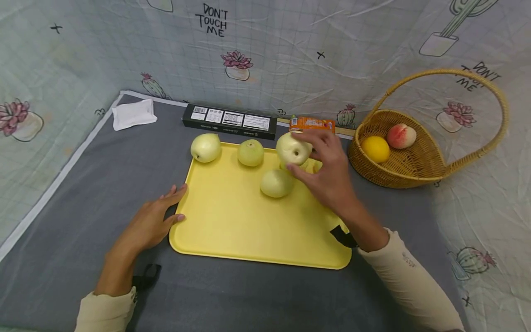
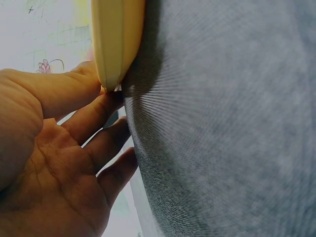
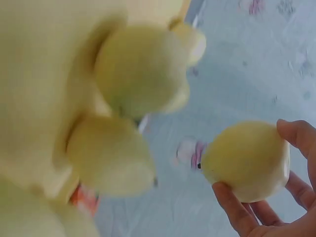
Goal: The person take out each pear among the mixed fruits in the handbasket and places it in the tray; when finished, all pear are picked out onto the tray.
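Observation:
My right hand (image 1: 327,170) holds a pale green apple-like fruit (image 1: 290,148) between thumb and fingers, above the far right part of the yellow tray (image 1: 232,221). The right wrist view shows this fruit (image 3: 247,160) gripped at its sides by the fingertips. On the tray lie more pale green fruits: one at the far left corner (image 1: 206,147), a rounder one (image 1: 250,153) along the far edge, and one (image 1: 276,183) just below the held fruit. Others are partly hidden behind my right hand. My left hand (image 1: 151,221) rests at the tray's left rim, its thumb (image 2: 74,91) touching the edge.
A wicker basket (image 1: 404,177) with a yellow fruit (image 1: 375,149) and a peach (image 1: 401,136) stands right of the tray. Behind the tray are a long black box (image 1: 229,121) and an orange packet (image 1: 312,123). A white packet (image 1: 134,114) lies far left.

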Action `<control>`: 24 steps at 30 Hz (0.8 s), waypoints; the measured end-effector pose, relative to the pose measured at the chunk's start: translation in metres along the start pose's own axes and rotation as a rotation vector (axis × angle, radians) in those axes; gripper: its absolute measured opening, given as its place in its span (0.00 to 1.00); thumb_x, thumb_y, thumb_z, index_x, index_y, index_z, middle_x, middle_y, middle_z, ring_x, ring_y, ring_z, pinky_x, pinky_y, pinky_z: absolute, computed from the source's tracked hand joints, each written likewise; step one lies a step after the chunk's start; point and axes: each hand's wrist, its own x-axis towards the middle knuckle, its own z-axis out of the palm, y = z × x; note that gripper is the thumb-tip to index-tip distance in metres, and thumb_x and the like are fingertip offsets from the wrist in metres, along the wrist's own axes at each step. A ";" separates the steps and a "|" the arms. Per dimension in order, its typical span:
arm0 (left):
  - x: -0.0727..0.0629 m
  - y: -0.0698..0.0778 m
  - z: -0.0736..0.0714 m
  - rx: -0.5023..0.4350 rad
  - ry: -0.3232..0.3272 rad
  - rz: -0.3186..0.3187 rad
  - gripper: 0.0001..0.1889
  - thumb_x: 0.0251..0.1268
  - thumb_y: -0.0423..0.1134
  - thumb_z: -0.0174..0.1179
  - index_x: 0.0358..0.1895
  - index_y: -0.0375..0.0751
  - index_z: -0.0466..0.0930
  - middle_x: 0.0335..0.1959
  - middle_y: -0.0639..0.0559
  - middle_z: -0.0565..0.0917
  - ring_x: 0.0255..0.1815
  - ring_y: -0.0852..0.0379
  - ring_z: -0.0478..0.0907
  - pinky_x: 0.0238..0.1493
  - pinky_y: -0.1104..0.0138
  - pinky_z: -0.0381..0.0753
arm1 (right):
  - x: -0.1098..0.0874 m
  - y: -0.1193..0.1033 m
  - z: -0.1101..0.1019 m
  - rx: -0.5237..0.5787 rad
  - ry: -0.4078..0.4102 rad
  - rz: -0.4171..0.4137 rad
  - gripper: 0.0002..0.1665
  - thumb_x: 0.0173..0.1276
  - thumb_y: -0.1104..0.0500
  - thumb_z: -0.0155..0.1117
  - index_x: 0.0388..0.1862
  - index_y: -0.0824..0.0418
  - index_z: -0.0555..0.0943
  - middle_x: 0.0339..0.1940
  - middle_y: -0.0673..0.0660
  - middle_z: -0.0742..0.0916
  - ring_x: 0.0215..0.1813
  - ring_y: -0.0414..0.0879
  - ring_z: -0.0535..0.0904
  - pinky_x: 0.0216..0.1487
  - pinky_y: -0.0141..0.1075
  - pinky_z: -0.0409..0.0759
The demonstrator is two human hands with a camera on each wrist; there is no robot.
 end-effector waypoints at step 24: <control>0.000 0.000 0.001 0.011 0.032 0.042 0.41 0.72 0.34 0.69 0.84 0.38 0.60 0.82 0.33 0.63 0.81 0.28 0.64 0.76 0.31 0.65 | -0.005 -0.013 0.107 -0.362 -0.501 -0.189 0.34 0.68 0.59 0.80 0.72 0.46 0.82 0.76 0.57 0.76 0.71 0.53 0.70 0.47 0.39 0.88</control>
